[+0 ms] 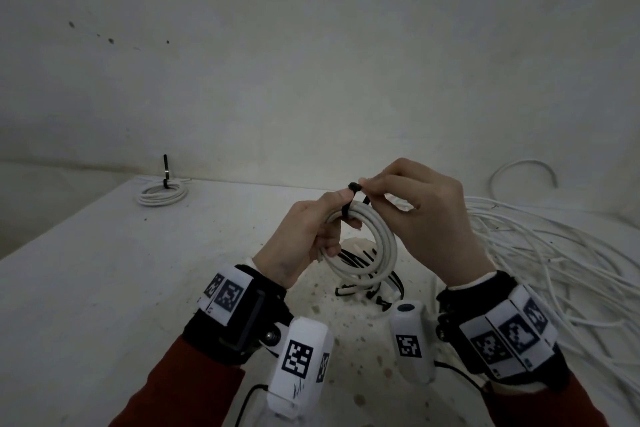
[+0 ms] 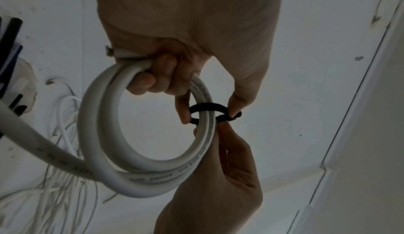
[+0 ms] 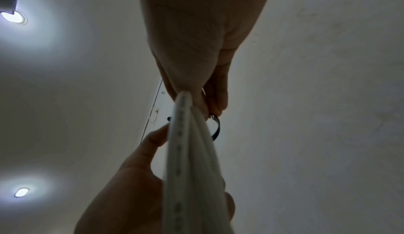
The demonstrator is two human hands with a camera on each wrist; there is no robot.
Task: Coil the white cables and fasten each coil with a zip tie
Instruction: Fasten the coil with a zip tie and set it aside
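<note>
Above the table (image 1: 104, 270), the left hand (image 1: 298, 239) grips the white coil (image 1: 363, 246) while the right hand (image 1: 429, 211) pinches the black zip tie (image 2: 204, 107) looped round it; better to pull the tail straight, holding the turns bunched together.

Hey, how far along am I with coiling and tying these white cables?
Done: one tied coil sits at the table's far left, its black tie tail sticking up. In hand: the left hand grips a second coil while the right hand pinches a black zip tie looped around it, not yet cinched tight. Left: a heap of loose white cables at the right, with spare zip ties beneath the coil.
</note>
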